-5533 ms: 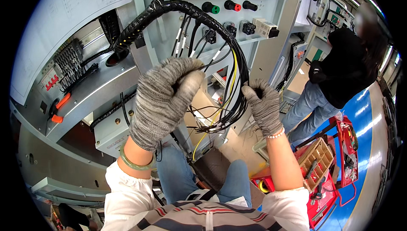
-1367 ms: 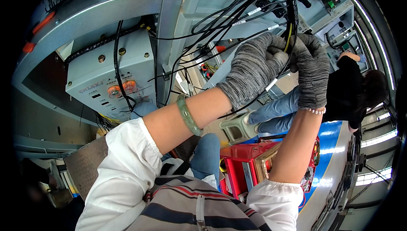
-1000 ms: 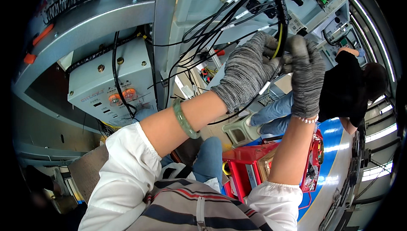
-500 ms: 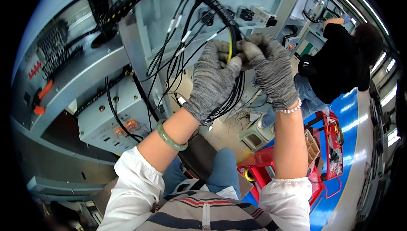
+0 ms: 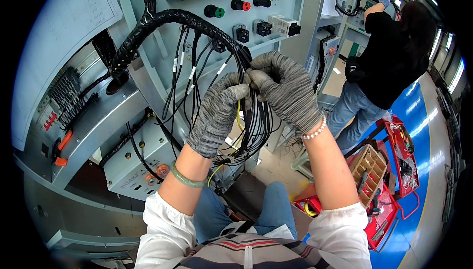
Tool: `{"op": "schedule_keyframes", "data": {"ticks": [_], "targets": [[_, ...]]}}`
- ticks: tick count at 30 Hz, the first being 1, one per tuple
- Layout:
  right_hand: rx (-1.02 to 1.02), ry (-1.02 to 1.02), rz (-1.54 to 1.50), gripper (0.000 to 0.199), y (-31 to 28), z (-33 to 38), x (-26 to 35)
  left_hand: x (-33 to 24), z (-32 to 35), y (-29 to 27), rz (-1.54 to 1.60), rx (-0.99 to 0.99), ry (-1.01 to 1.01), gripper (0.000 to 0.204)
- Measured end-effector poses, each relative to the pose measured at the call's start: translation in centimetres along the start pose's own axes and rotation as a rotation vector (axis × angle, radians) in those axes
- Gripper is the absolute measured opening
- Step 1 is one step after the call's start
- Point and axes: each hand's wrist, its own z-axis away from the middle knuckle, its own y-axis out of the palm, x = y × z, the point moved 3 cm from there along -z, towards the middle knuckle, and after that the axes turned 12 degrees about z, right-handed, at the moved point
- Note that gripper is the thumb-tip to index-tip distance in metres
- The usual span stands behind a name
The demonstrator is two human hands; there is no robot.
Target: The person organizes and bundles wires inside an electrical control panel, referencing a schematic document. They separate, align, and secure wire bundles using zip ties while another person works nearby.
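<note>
Both hands wear grey knit gloves and meet at the end of a black wrapped wiring harness (image 5: 182,18) that arches across the panel. My left hand (image 5: 216,116) is closed around the bundle of thin black wires (image 5: 257,128), its thumb pressed against the near side. From the other side, my right hand (image 5: 290,90) pinches the bundle with thumb and fingers; the exact fingertip contact is partly hidden. Below the hands the wires hang in a loose coil, a yellow-green wire (image 5: 215,174) among them. Several black wires with white labels (image 5: 192,73) branch off the harness to the left.
Behind the harness, the grey panel carries a green knob (image 5: 214,11), a red knob (image 5: 240,5) and black switch blocks (image 5: 240,33). Orange-handled pliers (image 5: 63,145) rest on the left frame. At right, a person in black (image 5: 394,57) works beside a red tool cart (image 5: 401,145) and a divided box (image 5: 369,173).
The view has shifted, showing more of the panel's top. My hands stay on the bundle, my left slightly lower on it. The yellow-green wire, earlier along the bundle above my left thumb, now hangs below.
</note>
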Motion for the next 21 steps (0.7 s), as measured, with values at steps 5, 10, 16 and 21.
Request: {"op": "schedule_keyframes", "data": {"ticks": [5, 10, 16, 21], "targets": [[-0.109, -0.147, 0.273, 0.016, 0.1, 0.3, 0.9, -0.3, 1.4, 0.7, 0.226, -0.131, -0.128, 0.032], [-0.114, -0.286, 0.479, 0.017, 0.3, 0.5, 1.2, -0.3, 1.6, 0.2, 0.258, 0.039, -0.187, 0.037], [-0.018, -0.300, 0.392, 0.025, 0.1, 0.4, 0.7, -0.6, 1.7, 0.5, 0.227, -0.006, -0.221, 0.036], [0.037, -0.084, 0.294, 0.034, 0.8, 1.0, 1.4, -2.1, 1.8, 0.5, -0.500, -0.072, 0.040, 0.029]]}}
